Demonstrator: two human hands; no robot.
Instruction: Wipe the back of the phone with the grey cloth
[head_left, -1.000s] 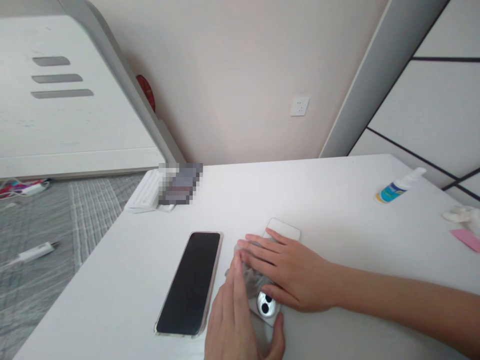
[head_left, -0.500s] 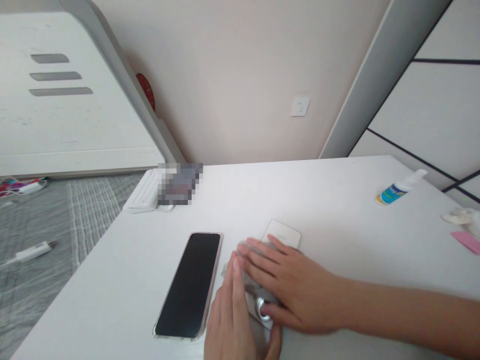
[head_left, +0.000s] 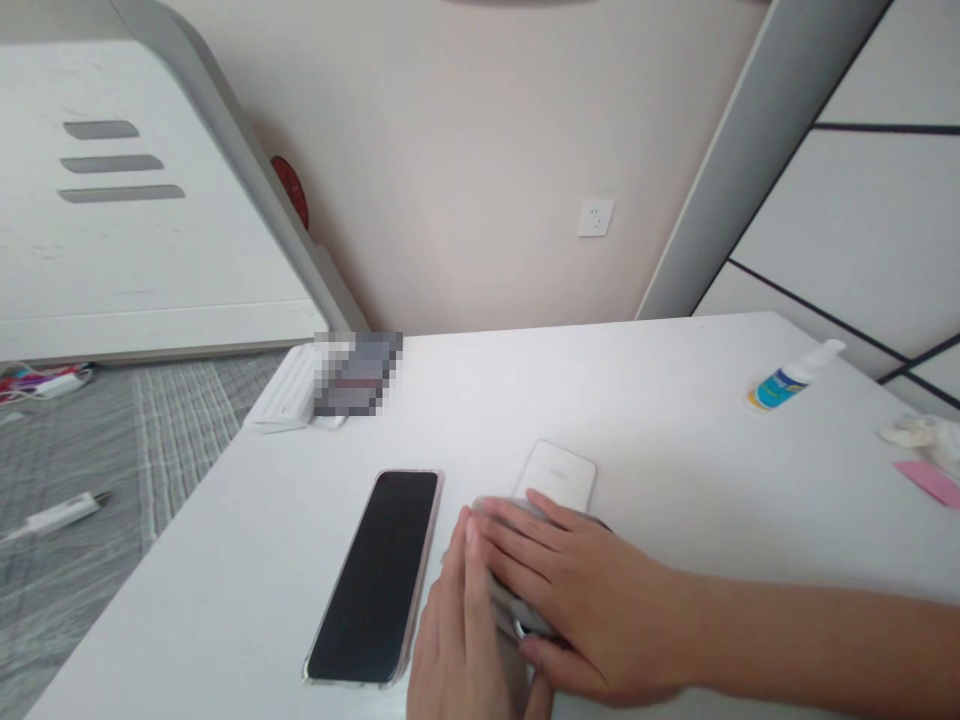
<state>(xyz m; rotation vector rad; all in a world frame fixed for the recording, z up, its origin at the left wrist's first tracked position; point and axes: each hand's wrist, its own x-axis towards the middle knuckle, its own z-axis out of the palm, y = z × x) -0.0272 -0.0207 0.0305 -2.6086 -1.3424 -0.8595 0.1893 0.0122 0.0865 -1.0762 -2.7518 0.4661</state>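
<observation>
1. The right hand [head_left: 592, 610] lies flat, fingers spread, pressing a grey cloth [head_left: 504, 600] onto a white phone [head_left: 556, 472] that lies on the worktop [head_left: 675, 420].
2. The left hand [head_left: 469, 640] rests beside it at the near edge of the view, fingers straight and together, its side against the cloth and the phone's near end. It seems to steady the phone; whether it grips anything I cannot tell.
3. The white phone sits near the middle of the worktop, just right of a black phone [head_left: 379, 575]. Only its far end shows bare; the rest is under the cloth and the hands. A small shiny part peeps out under the right palm, too hidden to name.
4. The black phone lies face up, screen dark, apart from both hands.
5. As a judgement: wiping of the white phone is under way. The far end looks clean but may not have been wiped; the covered part cannot be judged. The black phone shows no sign either way.
6. A spray bottle [head_left: 791, 375] lies on its side well off to the right, with a pink slip [head_left: 930, 482] and a crumpled white wad [head_left: 922, 435] near the right edge.
7. A white box [head_left: 289, 395] sits at the far left corner, next to a blurred-out patch.
</observation>
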